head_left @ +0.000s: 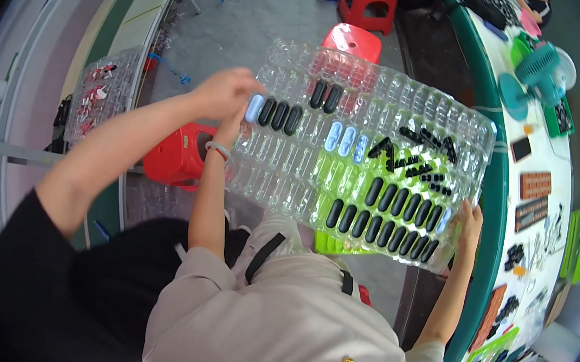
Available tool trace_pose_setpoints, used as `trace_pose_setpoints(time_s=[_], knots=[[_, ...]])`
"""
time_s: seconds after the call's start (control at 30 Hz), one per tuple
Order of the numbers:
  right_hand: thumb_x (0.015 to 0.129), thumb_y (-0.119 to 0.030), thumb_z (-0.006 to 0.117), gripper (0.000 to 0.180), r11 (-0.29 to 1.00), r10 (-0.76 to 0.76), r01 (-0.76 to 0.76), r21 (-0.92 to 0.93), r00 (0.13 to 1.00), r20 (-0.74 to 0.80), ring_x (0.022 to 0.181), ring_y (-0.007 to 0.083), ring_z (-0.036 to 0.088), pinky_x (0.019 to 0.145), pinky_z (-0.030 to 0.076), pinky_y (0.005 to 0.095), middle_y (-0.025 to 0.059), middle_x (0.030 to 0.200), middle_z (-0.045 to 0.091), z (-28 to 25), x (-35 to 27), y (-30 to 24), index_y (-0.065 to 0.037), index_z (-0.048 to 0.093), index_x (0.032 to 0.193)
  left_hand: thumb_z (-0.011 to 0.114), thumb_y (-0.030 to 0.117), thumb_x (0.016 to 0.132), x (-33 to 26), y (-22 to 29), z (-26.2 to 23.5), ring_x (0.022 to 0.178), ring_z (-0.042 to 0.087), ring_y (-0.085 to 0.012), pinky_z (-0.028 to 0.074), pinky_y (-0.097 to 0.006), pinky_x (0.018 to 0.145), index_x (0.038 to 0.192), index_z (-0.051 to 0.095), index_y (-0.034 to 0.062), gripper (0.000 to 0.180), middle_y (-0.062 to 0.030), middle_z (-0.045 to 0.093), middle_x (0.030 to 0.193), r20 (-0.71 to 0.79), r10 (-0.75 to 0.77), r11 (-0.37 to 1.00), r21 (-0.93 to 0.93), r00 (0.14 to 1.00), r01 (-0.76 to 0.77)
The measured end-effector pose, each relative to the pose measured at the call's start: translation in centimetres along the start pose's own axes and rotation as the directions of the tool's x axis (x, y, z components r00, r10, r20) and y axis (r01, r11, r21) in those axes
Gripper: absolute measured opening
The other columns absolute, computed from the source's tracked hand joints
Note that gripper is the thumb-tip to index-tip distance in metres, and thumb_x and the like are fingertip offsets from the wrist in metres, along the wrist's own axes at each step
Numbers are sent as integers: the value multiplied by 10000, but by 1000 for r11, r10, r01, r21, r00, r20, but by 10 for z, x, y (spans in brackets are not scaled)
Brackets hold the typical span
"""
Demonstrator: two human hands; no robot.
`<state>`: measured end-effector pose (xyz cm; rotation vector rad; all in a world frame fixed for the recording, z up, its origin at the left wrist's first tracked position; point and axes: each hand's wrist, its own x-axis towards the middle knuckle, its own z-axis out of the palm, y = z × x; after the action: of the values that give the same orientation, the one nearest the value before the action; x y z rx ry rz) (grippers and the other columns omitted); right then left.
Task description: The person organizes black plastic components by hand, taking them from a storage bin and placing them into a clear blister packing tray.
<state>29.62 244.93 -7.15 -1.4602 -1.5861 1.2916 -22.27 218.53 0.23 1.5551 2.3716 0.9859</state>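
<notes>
A large clear plastic blister tray (284, 166) is held up in front of me, tilted. My left hand (230, 127) grips its left edge, partly covered by a co-worker's hand. My right hand (469, 224) is closed on the lower right edge. Several black oblong pieces (375, 229) fill pockets at the lower right, and several more lie at the upper left. Light blue oblong pieces (347, 141) sit mid-tray, with another light blue piece (254, 108) at the left edge. Small black parts (412, 158) lie in pockets at the right.
The co-worker's hand (232, 94), from a black sleeve, reaches over the tray's left edge. Red stools (368, 5) stand beyond and to the left. On the right, a green-edged workbench (482, 272) holds a teal fan (538, 69), brown trays (535, 184) and black parts.
</notes>
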Motion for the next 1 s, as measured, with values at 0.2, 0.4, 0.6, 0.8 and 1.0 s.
trace_pose_setpoints(time_s=[0.2, 0.4, 0.6, 0.8, 1.0], knots=[[816, -234, 533, 263, 996, -54, 58, 67, 997, -58, 666, 69, 447, 556, 348, 215, -10, 774, 509, 13, 3, 2, -28, 536, 980, 450, 375, 856, -55, -17, 72, 598, 467, -74, 368, -203, 552, 791, 536, 48, 345, -11, 502, 657, -35, -565, 573, -736, 824, 362], [831, -229, 497, 436, 997, 72, -72, 3, 991, -109, 1113, 213, 402, 914, 313, 312, 115, 1208, 436, 45, -2, -35, -19, 423, 1206, 496, 368, 839, -51, -50, 28, 608, 425, -40, 344, -190, 537, 930, 518, 7, 373, 14, 491, 718, 0, -618, 528, -741, 786, 415], [834, -296, 489, 470, 990, 139, -139, 10, 990, -36, 1148, 185, 358, 894, 293, 326, 65, 1233, 412, 71, 21, -80, -66, 401, 1233, 567, 298, 808, -28, -50, -30, 639, 426, -41, 348, -180, 554, 1016, 482, -19, 389, 11, 492, 765, 25, -613, 497, -765, 790, 410], [831, -334, 483, 511, 987, 142, -138, -78, 988, 56, 1206, 211, 308, 972, 201, 372, 88, 1274, 381, 105, 89, -128, -76, 370, 1258, 628, 254, 766, -2, -56, -61, 654, 431, -30, 349, -168, 555, 1053, 461, -44, 446, 5, 502, 783, -25, -657, 530, -726, 754, 438], [821, -309, 493, 451, 983, 143, -136, -126, 989, 48, 1145, 162, 370, 918, 245, 317, 52, 1212, 445, 156, 149, -158, -94, 436, 1214, 651, 244, 746, 29, -69, -84, 676, 446, -44, 372, -179, 566, 1051, 458, -49, 465, -15, 508, 830, -21, -701, 515, -707, 713, 485]])
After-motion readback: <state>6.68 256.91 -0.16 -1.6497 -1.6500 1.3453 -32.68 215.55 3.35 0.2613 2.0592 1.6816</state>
